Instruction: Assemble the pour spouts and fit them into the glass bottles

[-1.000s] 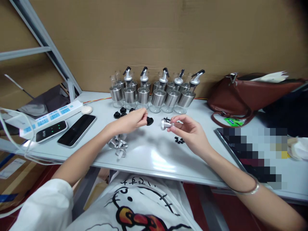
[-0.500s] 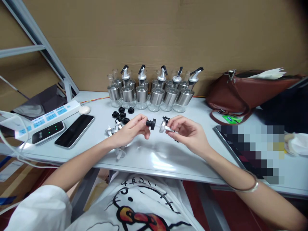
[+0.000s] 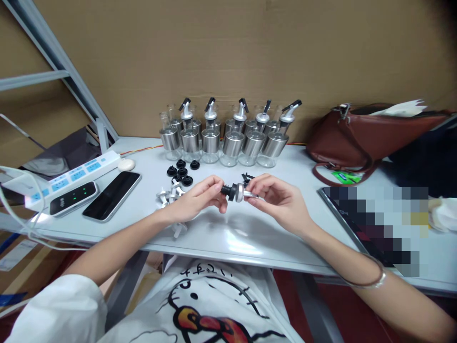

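I observed the left hand (image 3: pixel 200 196) gripping a stopper (image 3: pixel 232 192) against the spout (image 3: pixel 240 193) pinched by the right hand (image 3: pixel 283 200).

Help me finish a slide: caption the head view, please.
Left hand holds black stopper, right hand silver spout, parts touching; glass bottles behind.

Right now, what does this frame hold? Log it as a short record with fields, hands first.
left hand: gripping a black stopper
right hand: gripping a silver spout, its disc against the stopper
bottles: grouped at the back, five topped with black-levered spouts
loose black stoppers: clustered before the bottles
left side: phone, power strip
right side: brown bag
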`<state>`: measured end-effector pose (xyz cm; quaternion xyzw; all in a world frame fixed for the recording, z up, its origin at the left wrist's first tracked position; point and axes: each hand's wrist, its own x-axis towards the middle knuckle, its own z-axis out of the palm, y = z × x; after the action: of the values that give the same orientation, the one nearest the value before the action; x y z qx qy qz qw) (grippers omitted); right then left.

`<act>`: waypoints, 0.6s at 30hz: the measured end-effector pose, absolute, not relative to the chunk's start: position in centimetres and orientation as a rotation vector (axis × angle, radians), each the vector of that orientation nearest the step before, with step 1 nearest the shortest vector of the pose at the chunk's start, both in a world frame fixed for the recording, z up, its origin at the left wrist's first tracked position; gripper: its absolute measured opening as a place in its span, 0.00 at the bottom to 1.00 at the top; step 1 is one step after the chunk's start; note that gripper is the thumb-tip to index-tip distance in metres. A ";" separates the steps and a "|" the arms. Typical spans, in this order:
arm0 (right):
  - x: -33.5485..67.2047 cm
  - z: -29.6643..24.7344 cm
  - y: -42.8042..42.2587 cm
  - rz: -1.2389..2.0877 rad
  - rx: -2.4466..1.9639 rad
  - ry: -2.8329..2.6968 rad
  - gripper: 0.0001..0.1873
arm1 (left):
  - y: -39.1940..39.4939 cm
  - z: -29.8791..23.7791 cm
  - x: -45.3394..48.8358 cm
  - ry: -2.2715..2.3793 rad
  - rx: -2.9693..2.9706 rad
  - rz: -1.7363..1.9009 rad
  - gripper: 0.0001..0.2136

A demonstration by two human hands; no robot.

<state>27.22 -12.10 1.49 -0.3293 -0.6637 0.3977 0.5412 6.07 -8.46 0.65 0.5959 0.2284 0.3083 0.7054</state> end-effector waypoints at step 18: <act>27.5 1.5 -12.1 0.844 -0.836 -1.540 0.06 | -8.2 1.5 6.0 0.541 1.213 0.715 0.16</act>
<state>27.51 -12.13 1.50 -0.3551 -0.6544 0.3585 0.5632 6.02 -8.22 1.55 0.5504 0.2456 0.3247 0.7289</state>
